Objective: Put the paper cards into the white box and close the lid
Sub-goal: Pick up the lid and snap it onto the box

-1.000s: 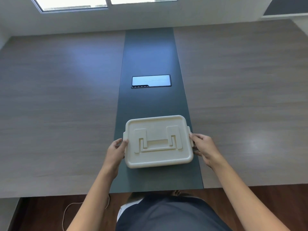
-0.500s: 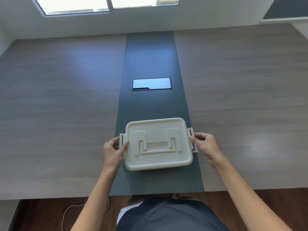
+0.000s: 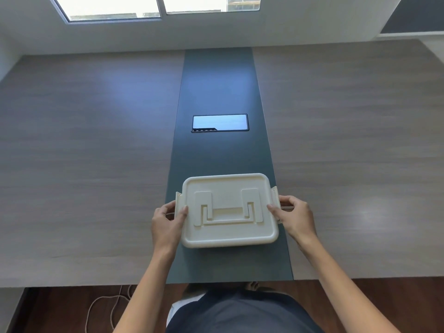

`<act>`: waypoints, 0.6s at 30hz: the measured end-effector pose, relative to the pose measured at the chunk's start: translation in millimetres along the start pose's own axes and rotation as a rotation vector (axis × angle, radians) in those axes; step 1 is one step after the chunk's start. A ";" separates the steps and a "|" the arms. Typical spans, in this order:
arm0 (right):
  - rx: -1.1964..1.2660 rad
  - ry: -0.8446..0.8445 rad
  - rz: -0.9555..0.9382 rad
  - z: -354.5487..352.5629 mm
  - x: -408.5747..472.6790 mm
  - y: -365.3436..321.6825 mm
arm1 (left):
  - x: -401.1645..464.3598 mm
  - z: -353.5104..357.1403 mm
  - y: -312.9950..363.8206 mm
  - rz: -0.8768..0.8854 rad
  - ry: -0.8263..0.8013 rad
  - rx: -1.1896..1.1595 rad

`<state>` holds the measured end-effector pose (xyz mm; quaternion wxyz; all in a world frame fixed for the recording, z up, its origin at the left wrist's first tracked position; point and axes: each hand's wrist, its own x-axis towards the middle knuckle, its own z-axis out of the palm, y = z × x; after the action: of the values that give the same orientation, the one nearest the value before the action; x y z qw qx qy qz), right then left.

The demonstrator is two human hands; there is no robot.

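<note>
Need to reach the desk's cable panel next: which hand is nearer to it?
Right hand, marginally. The cable panel lies well beyond both hands; the left hand holds the white box's other end, slightly lower.

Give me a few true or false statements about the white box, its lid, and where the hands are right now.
1. The cream-white plastic lid sits on the white rectangular box. True.
2. Both side latches are flipped outward. True.
3. The left hand rests flat on the wooden table. False: it is at the box's left latch.
4. The box stands on bare wood. False: it stands on the dark centre strip.
5. Paper cards lie beside the box. False: none are visible.
</note>
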<state>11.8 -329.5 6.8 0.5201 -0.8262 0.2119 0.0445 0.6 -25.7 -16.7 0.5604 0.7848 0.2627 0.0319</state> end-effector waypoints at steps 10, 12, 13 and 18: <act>-0.115 0.065 -0.084 2.8 4.3 0.4 | 7.3 -2.4 1.5 0.048 -0.012 0.036; -0.102 0.080 -0.091 4.9 2.9 2.6 | 7.7 -1.4 0.3 0.043 -0.012 0.041; -0.074 0.079 -0.084 5.7 2.9 4.3 | 7.9 -0.8 -0.2 0.041 -0.012 0.045; 0.016 0.054 -0.033 9.9 15.2 0.0 | 20.8 2.6 3.6 0.030 -0.009 0.052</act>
<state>27.0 -325.5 -2.2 0.5216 -0.8263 0.2124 0.0116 20.7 -19.5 -19.5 0.5404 0.8031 0.2493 0.0298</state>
